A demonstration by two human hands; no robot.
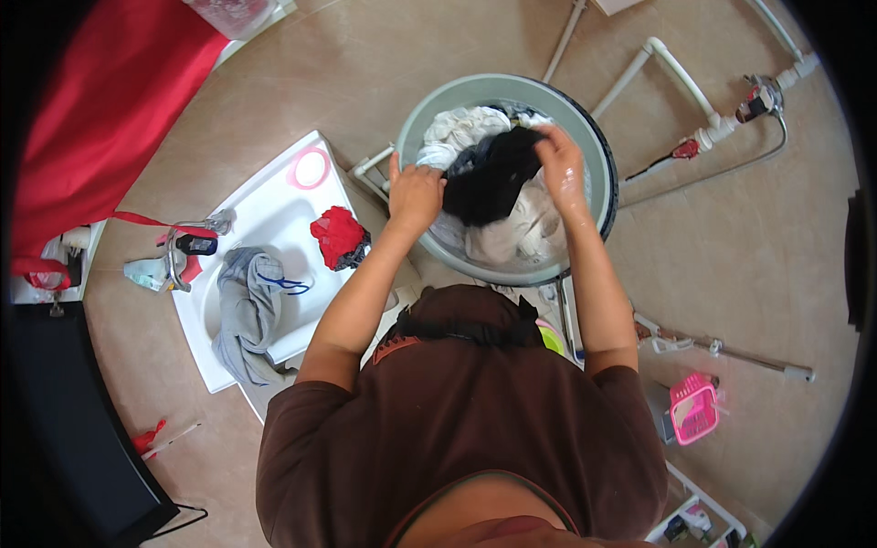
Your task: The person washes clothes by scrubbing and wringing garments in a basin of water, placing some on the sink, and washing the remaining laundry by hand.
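A round grey tub [457, 91] in front of me holds wet laundry in water. Across its middle I stretch a black garment [498, 178], its exact kind hidden by folds. My right hand [562, 173] pinches the garment's far right end, and its skin looks wet. At the garment's left edge, my left hand [416, 196] has its fingers curled, close to the tub's left rim. White clothes [466, 125] lie beyond the black one, and a cream-coloured cloth [525, 224] is bunched nearer to me.
Left of the tub is a white sink [306, 239] with a grey garment [247, 310] in its basin and a red cloth bundle [340, 236] on its edge. White pipes [681, 78] run along the right. A pink basket [694, 408] sits lower right.
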